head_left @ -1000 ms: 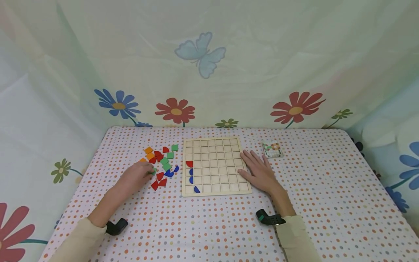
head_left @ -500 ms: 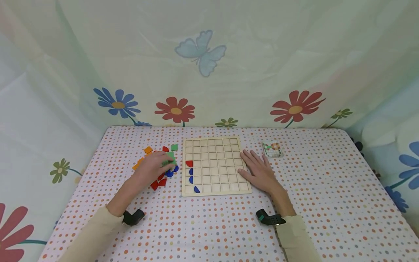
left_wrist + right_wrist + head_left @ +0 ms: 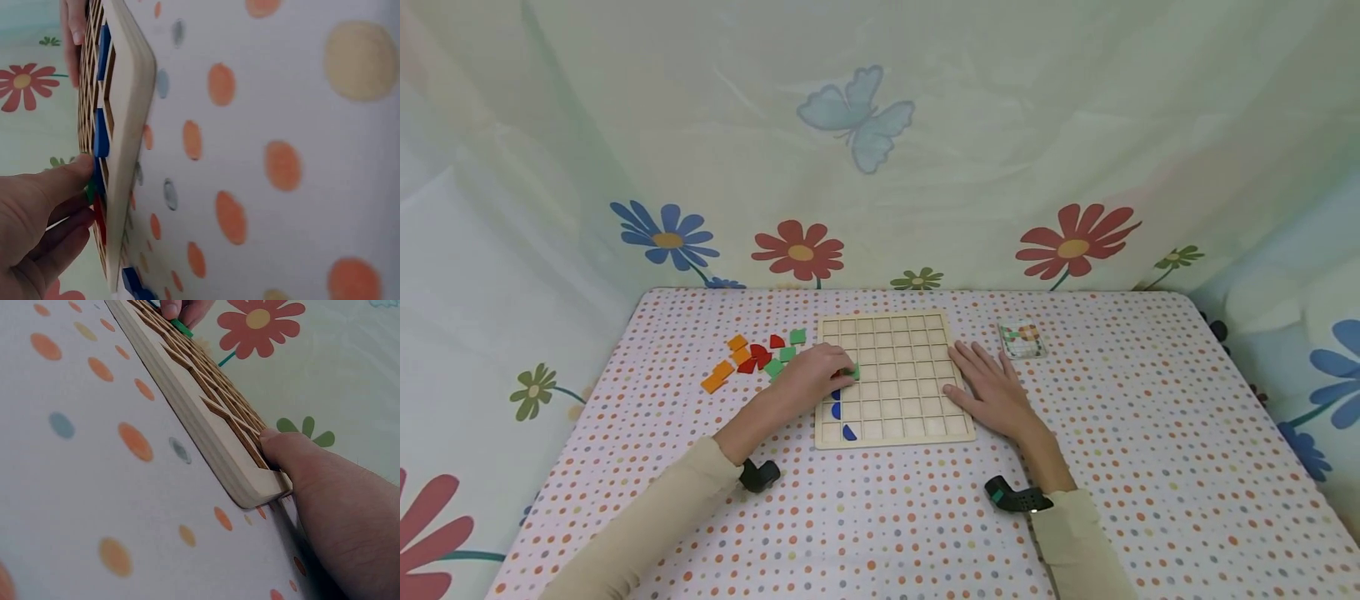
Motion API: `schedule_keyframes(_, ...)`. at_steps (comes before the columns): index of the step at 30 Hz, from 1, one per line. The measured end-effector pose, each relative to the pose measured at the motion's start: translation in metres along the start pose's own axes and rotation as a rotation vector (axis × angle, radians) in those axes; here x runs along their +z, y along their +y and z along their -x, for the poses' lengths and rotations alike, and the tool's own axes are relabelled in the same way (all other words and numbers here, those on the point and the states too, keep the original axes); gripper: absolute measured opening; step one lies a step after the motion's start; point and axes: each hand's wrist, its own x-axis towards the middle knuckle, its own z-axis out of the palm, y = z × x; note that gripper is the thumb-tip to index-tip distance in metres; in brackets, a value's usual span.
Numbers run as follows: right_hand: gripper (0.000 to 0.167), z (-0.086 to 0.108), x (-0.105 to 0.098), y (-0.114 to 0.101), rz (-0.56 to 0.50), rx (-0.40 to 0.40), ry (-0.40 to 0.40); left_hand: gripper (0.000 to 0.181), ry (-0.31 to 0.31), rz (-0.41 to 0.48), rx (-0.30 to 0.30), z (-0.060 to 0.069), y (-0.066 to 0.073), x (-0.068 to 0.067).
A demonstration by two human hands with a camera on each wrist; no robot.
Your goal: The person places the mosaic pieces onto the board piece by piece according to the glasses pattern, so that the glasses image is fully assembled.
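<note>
A square wooden grid board lies on the dotted table. Over its left side, my left hand pinches a green square tile between thumb and fingers. The red quarter-round tile in the left column is mostly hidden under that hand. Below it in the grid sit blue half-round tiles, one of them in the bottom row. My right hand rests with straight fingers on the board's right edge; the right wrist view shows its thumb on the rim.
Left of the board lie loose orange tiles, red quarter-round tiles and green square tiles. Blue loose tiles show near the board in the left wrist view. A small pattern card lies beyond the right hand.
My left hand has picked a green tile from the loose pile and carried it right, over the board's left columns. The right hand has stayed on the board's edge.
</note>
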Motion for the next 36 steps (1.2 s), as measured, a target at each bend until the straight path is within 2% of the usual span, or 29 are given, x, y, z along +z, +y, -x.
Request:
schedule_keyframes(13, 0.070, -0.001, -0.001, -0.002, -0.040, -0.017, 0.036, 0.008, 0.049, -0.023, 0.036, 0.003, -0.004, 0.001)
schedule_keyframes(18, 0.070, -0.002, 0.001, -0.003, -0.038, -0.015, 0.012, 0.008, 0.037, -0.046, 0.054, 0.007, -0.005, -0.002)
schedule_keyframes(21, 0.070, -0.003, 0.001, -0.003, -0.038, -0.019, 0.012, 0.012, 0.017, -0.062, 0.054, 0.012, -0.005, -0.009)
schedule_keyframes(25, 0.071, -0.002, 0.000, -0.003, -0.028, -0.014, 0.022, 0.024, 0.014, -0.094, 0.029, 0.024, -0.013, -0.028)
schedule_keyframes(30, 0.071, 0.000, -0.001, -0.002, -0.027, 0.002, 0.001, 0.031, 0.015, -0.131, -0.036, 0.048, -0.034, -0.052)
schedule_keyframes(33, 0.071, 0.000, -0.001, -0.002, -0.029, 0.002, -0.012, 0.031, -0.009, -0.129, -0.108, 0.063, -0.044, -0.060)
schedule_keyframes(36, 0.072, 0.000, 0.000, -0.001, -0.022, 0.001, -0.008, 0.031, -0.016, -0.117, -0.148, 0.075, -0.049, -0.061)
